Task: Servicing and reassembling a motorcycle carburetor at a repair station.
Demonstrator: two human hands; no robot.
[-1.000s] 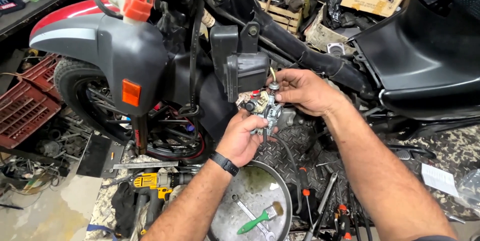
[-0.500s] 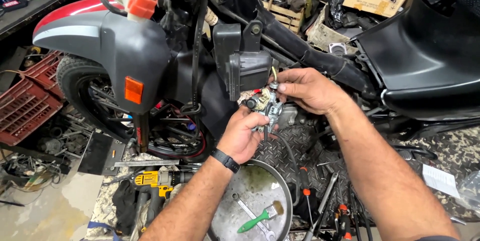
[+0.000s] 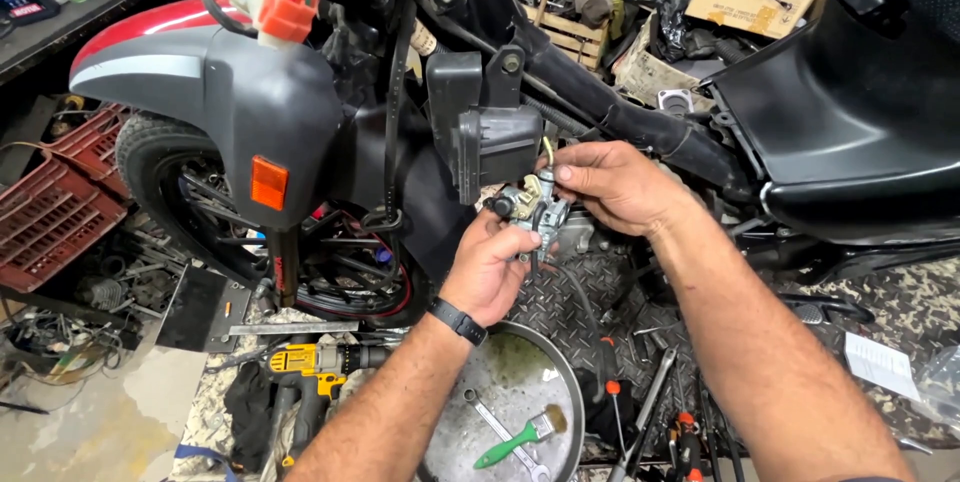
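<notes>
I've got both hands on the carburetor, which sits just below the black airbox on the motorcycle. My left hand comes up from under the carb, fingers wrapped round its lower body, grasping it. My right hand is on the carb's right side, thumb and fingertips pinched on its top part; can't tell exactly which fitting they grip. So the carb is between the two hands, touching both, w/ a black hose hanging from it. Black watch on my left wrist. Below the carb, on the floor, a round metal pan holds a green-handled brush and a wrench. Left of the pan lies a yellow cordless drill. Further left of the carb: rear wheel under the grey fender w/ orange reflector.
</notes>
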